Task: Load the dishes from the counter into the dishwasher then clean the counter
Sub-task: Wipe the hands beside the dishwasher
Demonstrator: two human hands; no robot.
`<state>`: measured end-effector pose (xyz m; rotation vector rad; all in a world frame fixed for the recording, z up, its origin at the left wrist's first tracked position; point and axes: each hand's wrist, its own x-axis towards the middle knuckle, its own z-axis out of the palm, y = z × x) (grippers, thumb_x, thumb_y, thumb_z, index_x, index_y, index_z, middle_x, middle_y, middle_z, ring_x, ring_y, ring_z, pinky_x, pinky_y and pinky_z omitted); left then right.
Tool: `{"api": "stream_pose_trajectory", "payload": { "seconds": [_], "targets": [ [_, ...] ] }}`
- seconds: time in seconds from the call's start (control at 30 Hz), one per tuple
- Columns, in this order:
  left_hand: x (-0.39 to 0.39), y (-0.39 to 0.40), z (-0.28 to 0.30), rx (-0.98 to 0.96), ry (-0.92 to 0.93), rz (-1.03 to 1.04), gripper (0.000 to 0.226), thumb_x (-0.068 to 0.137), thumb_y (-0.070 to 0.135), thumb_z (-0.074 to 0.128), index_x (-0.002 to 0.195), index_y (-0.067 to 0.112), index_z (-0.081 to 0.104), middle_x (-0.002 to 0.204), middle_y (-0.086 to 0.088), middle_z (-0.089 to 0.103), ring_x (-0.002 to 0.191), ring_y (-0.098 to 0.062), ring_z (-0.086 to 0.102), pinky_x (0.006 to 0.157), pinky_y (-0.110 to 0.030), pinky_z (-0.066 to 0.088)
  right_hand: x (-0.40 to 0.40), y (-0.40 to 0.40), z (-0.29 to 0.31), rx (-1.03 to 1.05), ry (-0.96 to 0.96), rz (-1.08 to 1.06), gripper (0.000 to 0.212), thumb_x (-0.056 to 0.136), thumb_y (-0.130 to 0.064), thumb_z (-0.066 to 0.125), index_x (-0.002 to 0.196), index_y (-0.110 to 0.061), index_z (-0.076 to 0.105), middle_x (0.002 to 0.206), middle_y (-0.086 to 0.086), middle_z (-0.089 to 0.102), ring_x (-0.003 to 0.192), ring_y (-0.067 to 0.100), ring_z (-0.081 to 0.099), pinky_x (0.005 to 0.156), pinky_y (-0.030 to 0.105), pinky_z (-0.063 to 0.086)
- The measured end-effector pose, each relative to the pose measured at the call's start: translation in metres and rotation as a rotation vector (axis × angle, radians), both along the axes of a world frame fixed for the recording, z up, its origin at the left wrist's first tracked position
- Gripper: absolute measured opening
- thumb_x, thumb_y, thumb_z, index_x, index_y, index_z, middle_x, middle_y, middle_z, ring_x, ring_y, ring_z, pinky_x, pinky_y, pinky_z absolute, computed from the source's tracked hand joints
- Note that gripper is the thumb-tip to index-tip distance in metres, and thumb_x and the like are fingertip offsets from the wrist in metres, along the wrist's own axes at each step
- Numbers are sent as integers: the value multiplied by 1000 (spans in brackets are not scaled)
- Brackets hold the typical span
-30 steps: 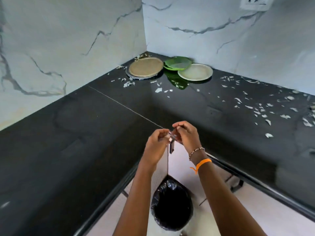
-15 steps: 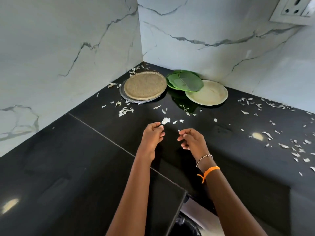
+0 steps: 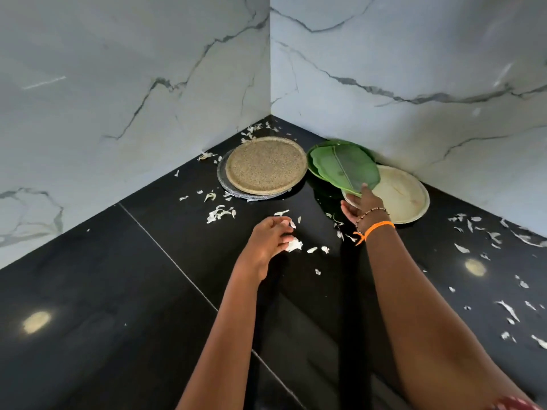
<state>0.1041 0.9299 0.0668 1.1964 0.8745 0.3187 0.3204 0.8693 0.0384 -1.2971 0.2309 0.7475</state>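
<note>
In the counter's corner lie a speckled tan plate [image 3: 266,164] stacked on a grey plate [image 3: 236,192], a green leaf plate [image 3: 340,164] on another green one, and a cream plate [image 3: 399,193] partly under the green. My right hand [image 3: 359,207] grips the near rim of the top green leaf plate, thumb on top and fingers beneath. My left hand [image 3: 270,236] rests on the black counter [image 3: 103,291], its fingers curled around a clump of white scraps [image 3: 295,244].
White scraps are scattered over the counter, thickest near the tan plate [image 3: 219,214] and along the right side [image 3: 503,309]. Marble walls [image 3: 148,84] close the corner on the left and at the back. A seam [image 3: 165,253] runs across the counter.
Both hands left the counter's front edge and went toward the corner. My right hand reached the green leaf plate and took its rim. My left hand closed over scraps.
</note>
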Motion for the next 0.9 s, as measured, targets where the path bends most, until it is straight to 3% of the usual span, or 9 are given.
{"api": "stream_pose_trajectory", "payload": {
  "seconds": [0.1, 0.17, 0.23, 0.37, 0.47, 0.57, 0.67, 0.8, 0.9],
  "targets": [
    [13, 6, 0, 4, 20, -17, 24, 99, 17, 43, 117, 10, 57, 95, -2, 61, 92, -15, 59, 86, -24, 49, 17, 6, -1, -11, 21, -38, 26, 94, -21, 47, 111, -2, 50, 54, 8, 66, 49, 19, 61, 41, 23, 51],
    [27, 9, 0, 20, 42, -45, 28, 98, 18, 45, 122, 9, 55, 99, -3, 62, 96, -16, 60, 90, -27, 49, 17, 6, -2, 21, -9, -108, 31, 91, -5, 41, 121, 4, 47, 83, 17, 64, 56, 23, 59, 37, 21, 50],
    [40, 14, 0, 18, 44, -48, 34, 96, 23, 49, 127, 9, 52, 109, -4, 63, 102, -17, 61, 96, -30, 47, 0, 3, 0, 93, -23, -149, 23, 90, 4, 39, 111, 2, 48, 103, 18, 53, 67, 23, 56, 42, 22, 53],
    [70, 21, -5, -2, -28, -60, 50, 92, 31, 56, 136, 16, 40, 127, -6, 58, 107, -19, 61, 89, -28, 50, -43, -20, -10, 200, -53, 89, 23, 91, 8, 41, 93, -10, 56, 96, 9, 61, 82, 23, 61, 56, 27, 58],
    [84, 25, -9, 25, -63, 156, 30, 92, 9, 53, 121, 15, 46, 118, -5, 60, 96, -15, 62, 64, -22, 56, -35, -32, -8, 8, -211, 326, 17, 97, -16, 46, 89, -12, 60, 83, 5, 67, 68, 20, 63, 55, 25, 56],
    [78, 31, -16, 24, -3, 282, 27, 91, -1, 44, 114, 13, 47, 113, -9, 59, 92, -19, 61, 52, -23, 55, 15, -15, -8, -278, -401, 123, 30, 96, -23, 43, 82, -5, 63, 57, 3, 60, 35, 7, 51, 47, 23, 42],
    [66, 30, -14, 38, 8, 263, 28, 91, 0, 41, 112, 13, 52, 111, -11, 62, 98, -24, 63, 54, -25, 55, 68, 9, -10, -623, -527, 139, 41, 92, -35, 45, 81, -1, 65, 43, 0, 57, 49, 13, 61, 63, 29, 47],
    [60, 24, 0, 54, 9, 259, 24, 92, 1, 40, 99, 16, 57, 101, -8, 64, 86, -17, 64, 50, -21, 53, 95, 26, -18, -564, -428, 211, 34, 91, -23, 51, 69, 2, 58, 35, 0, 56, 24, 5, 47, 37, 19, 43],
    [51, 19, 14, 74, -1, 237, 26, 93, 2, 39, 89, 19, 58, 89, -2, 66, 77, -12, 64, 48, -19, 51, 82, 25, -5, -344, -336, 109, 20, 93, -12, 45, 95, 7, 50, 81, 21, 63, 49, 27, 60, 32, 21, 47]
  ]
}}
